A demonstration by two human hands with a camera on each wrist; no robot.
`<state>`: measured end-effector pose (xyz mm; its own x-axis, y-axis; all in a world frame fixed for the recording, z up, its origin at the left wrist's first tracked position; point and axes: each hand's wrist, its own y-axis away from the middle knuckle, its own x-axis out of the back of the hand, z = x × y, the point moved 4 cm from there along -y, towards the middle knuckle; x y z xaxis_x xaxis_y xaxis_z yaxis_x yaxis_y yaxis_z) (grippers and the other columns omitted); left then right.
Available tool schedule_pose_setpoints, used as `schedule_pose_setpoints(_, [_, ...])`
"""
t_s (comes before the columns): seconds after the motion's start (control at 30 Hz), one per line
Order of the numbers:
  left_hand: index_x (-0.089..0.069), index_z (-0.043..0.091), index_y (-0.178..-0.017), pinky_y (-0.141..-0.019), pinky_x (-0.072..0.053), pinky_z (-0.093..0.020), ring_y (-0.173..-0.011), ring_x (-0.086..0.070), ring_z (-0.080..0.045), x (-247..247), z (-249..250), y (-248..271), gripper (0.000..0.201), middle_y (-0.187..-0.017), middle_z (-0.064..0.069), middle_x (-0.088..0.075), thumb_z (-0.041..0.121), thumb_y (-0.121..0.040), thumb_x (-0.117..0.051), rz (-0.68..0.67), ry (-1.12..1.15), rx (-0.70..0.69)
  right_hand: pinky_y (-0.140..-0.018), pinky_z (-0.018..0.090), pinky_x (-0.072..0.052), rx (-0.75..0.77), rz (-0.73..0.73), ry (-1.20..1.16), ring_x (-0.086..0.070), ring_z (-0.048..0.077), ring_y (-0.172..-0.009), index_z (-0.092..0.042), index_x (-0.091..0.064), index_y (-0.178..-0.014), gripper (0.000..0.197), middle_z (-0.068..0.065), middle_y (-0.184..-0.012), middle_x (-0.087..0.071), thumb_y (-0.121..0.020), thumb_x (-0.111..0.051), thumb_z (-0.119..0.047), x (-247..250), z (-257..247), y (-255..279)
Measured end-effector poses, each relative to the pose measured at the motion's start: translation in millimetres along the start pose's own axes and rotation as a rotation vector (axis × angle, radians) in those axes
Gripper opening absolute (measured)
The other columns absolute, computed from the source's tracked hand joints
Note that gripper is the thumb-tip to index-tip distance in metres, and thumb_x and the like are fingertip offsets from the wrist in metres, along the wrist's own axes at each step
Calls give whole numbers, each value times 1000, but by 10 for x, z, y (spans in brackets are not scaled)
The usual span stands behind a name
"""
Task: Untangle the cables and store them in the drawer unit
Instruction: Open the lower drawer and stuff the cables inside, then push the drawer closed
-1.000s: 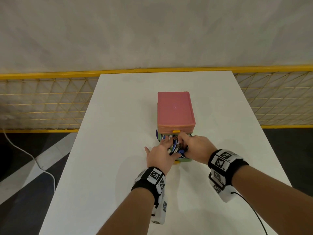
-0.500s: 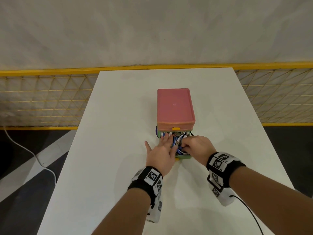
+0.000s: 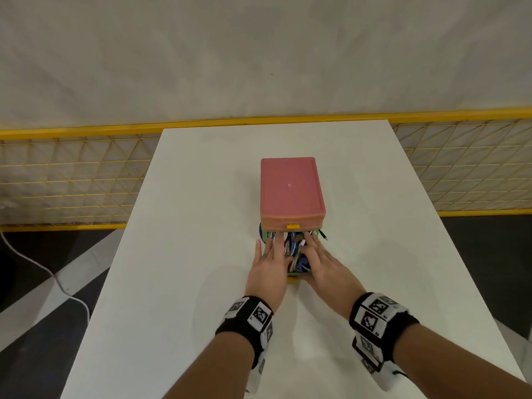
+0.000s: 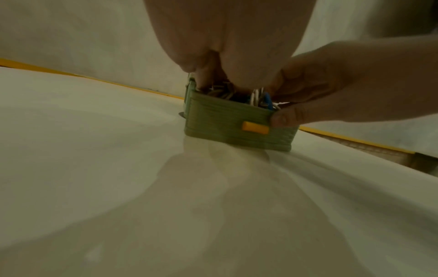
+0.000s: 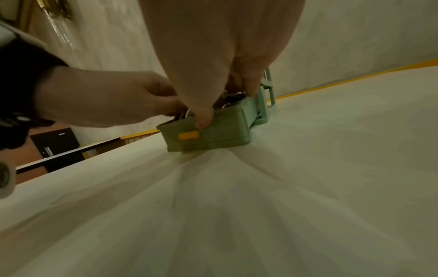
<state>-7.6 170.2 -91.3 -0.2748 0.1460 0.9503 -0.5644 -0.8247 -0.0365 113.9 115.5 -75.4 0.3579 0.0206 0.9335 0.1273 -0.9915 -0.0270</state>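
A drawer unit with a pink top (image 3: pixel 292 191) stands mid-table. Its green lower drawer (image 3: pixel 298 273) is pulled out toward me, stuffed with white, blue and black cables (image 3: pixel 293 249). My left hand (image 3: pixel 269 263) lies flat on the drawer's left side, fingers stretched over the cables. On the right side my right hand (image 3: pixel 322 263) presses down on the cables with extended fingers. Its thumb (image 5: pixel 203 120) rests on the drawer front (image 5: pixel 213 135) above the yellow handle (image 5: pixel 188 135). From the left wrist, the drawer front (image 4: pixel 227 123) shows cable loops (image 4: pixel 260 99) above its rim.
A black cable end (image 3: pixel 324 234) sticks out past the drawer's right rear corner. The white table (image 3: pixel 187 254) is ringed by a yellow mesh fence (image 3: pixel 72 180). A white cord (image 3: pixel 43 269) trails on the dark floor to the left.
My right hand's fingers have uncurled from the cable bundle and now lie stretched over it. The left hand's fingers have slid further back over the cables.
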Motion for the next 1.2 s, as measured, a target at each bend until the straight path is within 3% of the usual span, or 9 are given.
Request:
schedule_pose_setpoints(0.13, [-62,2,-123,-114,-23,-46,-118,-63,-29,-26,-86,-54,34,-129,-18,-63,14,-92,-64,76,38,-59,-106,34,-38,41,-90,173,-48,28,-130,3,-46,-136,86,21,-141,-46,-62,-87,-13,-46,-23,-57])
schedule_pose_setpoints(0.27, [-73,13,-108,-107,-40,-45,-104,-62,-14,222,-106,28,42,-111,-4,-67,35,-102,-38,295,158,-70,-89,31,-55,78,-93,317,-64,27,-112,6,-64,-116,74,23,-120,-63,-45,-82,1,-89,-49,-137])
schedule_pose_setpoints(0.33, [-69,12,-117,-97,-48,-40,-103,-56,-17,496,-94,-27,29,-115,-6,-60,20,-97,-49,449,211,-78,-85,32,-57,46,-124,333,-65,28,-109,8,-63,-116,76,25,-119,-63,-42,-79,4,-39,-77,-175])
schedule_pose_setpoints(0.53, [-37,6,-148,-121,-22,-42,-144,-34,-26,484,-119,-446,56,-155,-10,-36,2,-93,-41,184,120,-138,-116,28,-18,-59,-255,144,-17,26,-146,-2,-1,-150,67,18,-159,-4,-92,-32,8,185,-95,-290])
schedule_pose_setpoints(0.63, [-25,11,-153,-122,-3,-32,-150,-19,-19,464,-183,-483,68,-161,-5,-24,-8,-91,-44,73,145,-109,-100,33,-40,-115,-148,83,-46,28,-129,-11,-20,-150,58,9,-158,-20,-96,-39,-4,187,7,-312])
schedule_pose_setpoints(0.77, [-23,13,-154,-124,-8,-38,-150,-18,-18,461,-167,-487,69,-161,-4,-22,-7,-91,-43,70,129,-120,-78,36,-52,-158,-15,90,-62,29,-111,-18,-42,-142,51,4,-146,-45,-92,-52,-9,89,136,-279])
schedule_pose_setpoints(0.9, [-27,10,-152,-123,-10,-36,-149,-21,-22,470,-164,-474,67,-160,-7,-25,-8,-90,-44,85,143,-120,-53,21,-53,-149,129,117,-72,16,-84,-19,-67,-118,58,-3,-114,-71,-63,-85,-11,80,129,-285])
schedule_pose_setpoints(1.07, [-18,15,-155,-120,1,-28,-151,-10,-16,466,-149,-453,70,-163,-1,-14,-7,-92,-41,65,137,-99,-76,31,-53,-231,372,-115,-59,29,-98,-14,-66,-113,44,11,-116,-56,-72,-77,-4,122,111,-170])
schedule_pose_setpoints(1.2, [-15,16,-155,-118,5,-26,-151,-7,-14,482,-154,-463,72,-164,0,-12,-8,-92,-39,60,134,-100,-94,16,-35,-486,461,-464,-46,11,-117,-11,-55,-127,50,4,-131,-45,-80,-72,-10,175,269,-72])
